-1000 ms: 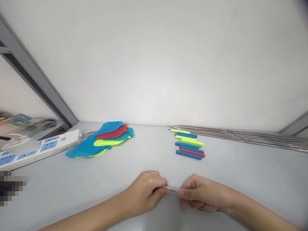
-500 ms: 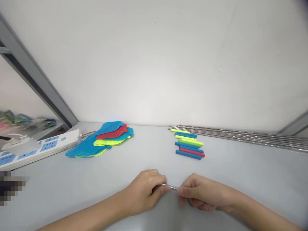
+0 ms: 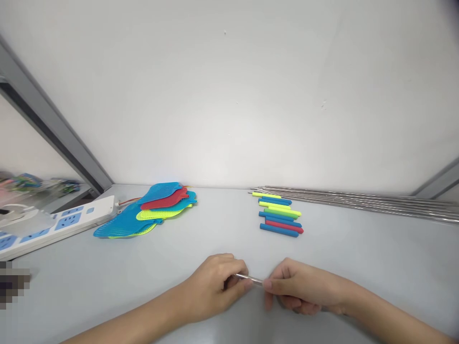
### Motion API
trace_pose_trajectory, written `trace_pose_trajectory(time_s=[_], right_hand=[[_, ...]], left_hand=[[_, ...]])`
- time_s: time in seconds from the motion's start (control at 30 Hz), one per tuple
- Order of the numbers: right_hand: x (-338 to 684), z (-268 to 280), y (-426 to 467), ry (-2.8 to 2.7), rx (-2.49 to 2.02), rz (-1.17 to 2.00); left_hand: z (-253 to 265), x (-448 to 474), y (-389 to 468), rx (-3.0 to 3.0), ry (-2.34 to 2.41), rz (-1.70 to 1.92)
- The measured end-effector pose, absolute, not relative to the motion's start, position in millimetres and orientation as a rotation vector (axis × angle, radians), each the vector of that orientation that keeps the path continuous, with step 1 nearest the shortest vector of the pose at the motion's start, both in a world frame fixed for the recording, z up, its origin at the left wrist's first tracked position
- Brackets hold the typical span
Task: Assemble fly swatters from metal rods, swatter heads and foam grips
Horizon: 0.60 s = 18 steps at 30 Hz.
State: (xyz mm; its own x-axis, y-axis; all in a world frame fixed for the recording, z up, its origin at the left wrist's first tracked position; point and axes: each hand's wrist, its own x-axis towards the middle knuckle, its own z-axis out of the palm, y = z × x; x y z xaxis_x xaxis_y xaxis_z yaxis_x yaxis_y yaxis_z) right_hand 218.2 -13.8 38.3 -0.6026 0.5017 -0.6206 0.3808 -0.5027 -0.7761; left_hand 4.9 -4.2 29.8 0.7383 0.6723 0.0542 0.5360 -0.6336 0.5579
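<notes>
A slim metal rod (image 3: 248,278) spans the narrow gap between two bare hands, its bare stretch straight, smooth and silver, with a bright shine along its upper side. The piece slopes slightly down toward the right; fingers cover both ends, so its full length cannot be told. The left hand (image 3: 217,289) has the rod pinched between thumb and curled forefinger, knuckles up. The right hand (image 3: 304,286) is closed on it too, thumb tip pressed over the metal, the lower fingers blurred and partly folded beneath.

Just beyond the grip, slightly to its right, slender tubes (image 3: 278,216) in blue, yellow, green and red lie in a loose, nearly parallel stack on the pale grey table (image 3: 222,234). Behind them and far to the right of the grip, a bundle (image 3: 358,199) of long, shiny metal rods stretches along the foot of a white wall (image 3: 229,95). Beyond the grip to the left, mesh sheets (image 3: 165,203) in blue, red and yellow overlap in a fanned pile. Farther left, next to the pile, sits a white power strip (image 3: 68,221) with blue socket faces.
</notes>
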Motion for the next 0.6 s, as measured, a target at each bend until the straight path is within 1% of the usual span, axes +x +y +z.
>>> trace_pose_trajectory(time_s=[0.37,0.6], right_hand=[[221.7,38.6,-8.2,-1.529,-1.301,2.313],[228.3,42.8,-3.4,-1.580,-1.375,2.253]], left_hand=[[27.2,3.3,0.6,2.259,0.862,0.446],[25.6,1.8,4.7,2.126,0.963,0.481]])
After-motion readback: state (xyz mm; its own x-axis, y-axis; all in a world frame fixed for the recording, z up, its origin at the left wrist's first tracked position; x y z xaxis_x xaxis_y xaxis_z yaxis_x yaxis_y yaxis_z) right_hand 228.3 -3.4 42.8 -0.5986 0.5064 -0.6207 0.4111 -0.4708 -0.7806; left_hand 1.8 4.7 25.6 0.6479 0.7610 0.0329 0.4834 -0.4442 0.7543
